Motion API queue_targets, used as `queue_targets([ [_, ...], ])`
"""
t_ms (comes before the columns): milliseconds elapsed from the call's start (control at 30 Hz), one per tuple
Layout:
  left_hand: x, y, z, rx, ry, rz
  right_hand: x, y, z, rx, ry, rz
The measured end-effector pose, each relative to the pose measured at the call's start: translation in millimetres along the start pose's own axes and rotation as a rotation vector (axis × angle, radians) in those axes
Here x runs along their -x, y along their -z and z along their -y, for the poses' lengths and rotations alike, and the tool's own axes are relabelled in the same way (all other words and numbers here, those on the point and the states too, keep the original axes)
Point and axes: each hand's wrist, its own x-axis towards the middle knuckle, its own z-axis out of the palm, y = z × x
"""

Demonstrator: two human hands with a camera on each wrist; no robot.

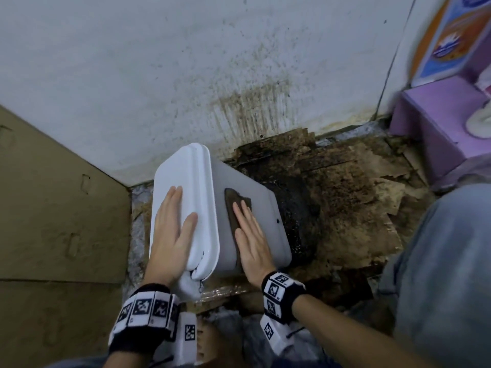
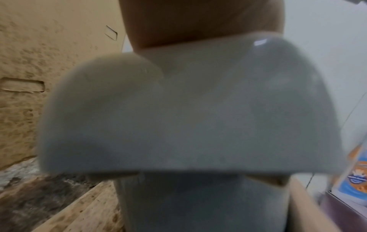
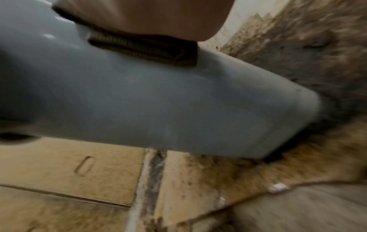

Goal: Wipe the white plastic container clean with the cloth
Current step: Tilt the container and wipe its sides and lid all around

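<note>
Container (image 1: 255, 208) sits tilted at frame center on stained cardboard (image 1: 358, 187). My left hand (image 1: 172, 229) lies flat on its lid (image 1: 186, 176), fingers straight; my right hand (image 1: 252, 240) presses the cloth (image 1: 232, 200) flat against the side, nothing clenched.

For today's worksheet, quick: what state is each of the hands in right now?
Left hand: open, flat on the container lid, steadying it.
Right hand: open, fingers straight, pressing the cloth against the container's side.
</note>
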Motion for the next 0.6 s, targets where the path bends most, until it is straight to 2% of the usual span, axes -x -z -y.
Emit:
queue_targets([
  [67, 0, 1, 1, 0.008, 0.002, -0.004, 9, 2, -29, 0.000, -0.087, -0.007],
  [167, 1, 2, 2, 0.010, 0.007, -0.010, 21, 3, -77, 0.018, -0.294, -0.011],
  [300, 1, 1, 1, 0.015, 0.013, -0.004, 21, 9, -84, -0.084, -0.539, -0.023],
  [467, 0, 0, 1, -0.008, 0.016, -0.006, 17, 3, -61, -0.107, -0.583, -0.091],
  [600, -1, -1, -2, -0.014, 0.016, -0.017, 13, -12, -16, -0.162, -0.444, -0.143],
])
